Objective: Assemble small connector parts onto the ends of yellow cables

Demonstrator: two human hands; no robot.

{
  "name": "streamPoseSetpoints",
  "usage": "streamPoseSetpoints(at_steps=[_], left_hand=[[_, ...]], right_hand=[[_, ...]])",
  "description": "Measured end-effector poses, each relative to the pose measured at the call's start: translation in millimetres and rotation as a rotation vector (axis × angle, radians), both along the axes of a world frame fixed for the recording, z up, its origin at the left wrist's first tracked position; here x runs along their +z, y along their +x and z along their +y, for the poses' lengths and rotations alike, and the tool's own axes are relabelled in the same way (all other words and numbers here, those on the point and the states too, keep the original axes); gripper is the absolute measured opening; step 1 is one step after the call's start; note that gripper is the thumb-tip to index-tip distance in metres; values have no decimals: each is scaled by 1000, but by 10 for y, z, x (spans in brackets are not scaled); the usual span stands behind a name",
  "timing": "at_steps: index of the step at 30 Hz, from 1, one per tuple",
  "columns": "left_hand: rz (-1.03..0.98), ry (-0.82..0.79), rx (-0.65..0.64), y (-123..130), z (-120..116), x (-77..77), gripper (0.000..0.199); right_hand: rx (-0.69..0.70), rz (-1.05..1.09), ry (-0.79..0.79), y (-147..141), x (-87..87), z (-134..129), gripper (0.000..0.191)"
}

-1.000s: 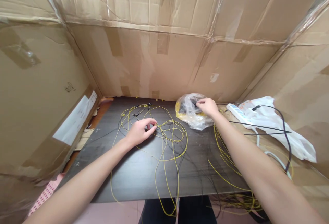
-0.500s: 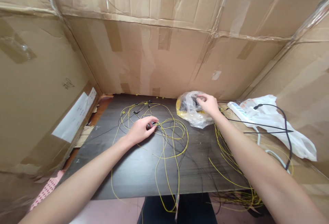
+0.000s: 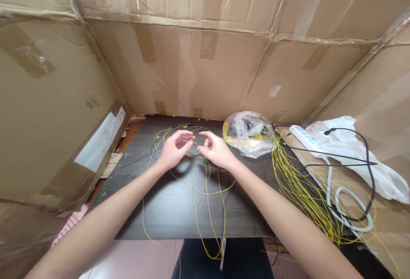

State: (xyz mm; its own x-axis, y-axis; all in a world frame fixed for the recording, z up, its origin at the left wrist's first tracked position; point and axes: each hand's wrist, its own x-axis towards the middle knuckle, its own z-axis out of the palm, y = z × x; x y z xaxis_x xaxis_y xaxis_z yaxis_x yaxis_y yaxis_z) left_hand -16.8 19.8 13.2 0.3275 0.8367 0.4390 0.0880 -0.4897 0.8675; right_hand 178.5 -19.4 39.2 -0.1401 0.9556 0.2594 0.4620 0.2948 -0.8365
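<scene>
Over the dark tabletop, my left hand pinches a thin yellow wire between thumb and fingers. My right hand faces it, close to the same short stretch of wire. Its fingers are curled with thumb and index near each other; whatever small thing they hold is hidden. Loops of yellow wire spread beneath both hands, some hanging past the front edge. Black connector ends lie behind my left hand. To the right of my hands sits a clear plastic bag with dark and yellow contents.
A bundle of yellow wires trails along the table's right side. Beyond it are a white power strip, a white plastic bag, a black cable and a coiled white cord. Cardboard walls enclose the table.
My right hand has left the clear bag and moved left to meet my left hand. My left hand stays with the yellow wire. The view has shifted slightly.
</scene>
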Motion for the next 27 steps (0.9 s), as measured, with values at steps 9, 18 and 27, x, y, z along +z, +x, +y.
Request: streamPoseSetpoints(at_steps=[9, 18, 27], left_hand=[[-644, -522, -84, -393, 197, 435, 20], [-1215, -719, 96, -599, 377, 460, 19], [-1251, -764, 225, -647, 505, 269, 18]], right_hand=[[219, 319, -379, -757, 141, 231, 20], [225, 916, -370, -738, 373, 428, 23], [-53, 862, 25, -376, 714, 640, 44]])
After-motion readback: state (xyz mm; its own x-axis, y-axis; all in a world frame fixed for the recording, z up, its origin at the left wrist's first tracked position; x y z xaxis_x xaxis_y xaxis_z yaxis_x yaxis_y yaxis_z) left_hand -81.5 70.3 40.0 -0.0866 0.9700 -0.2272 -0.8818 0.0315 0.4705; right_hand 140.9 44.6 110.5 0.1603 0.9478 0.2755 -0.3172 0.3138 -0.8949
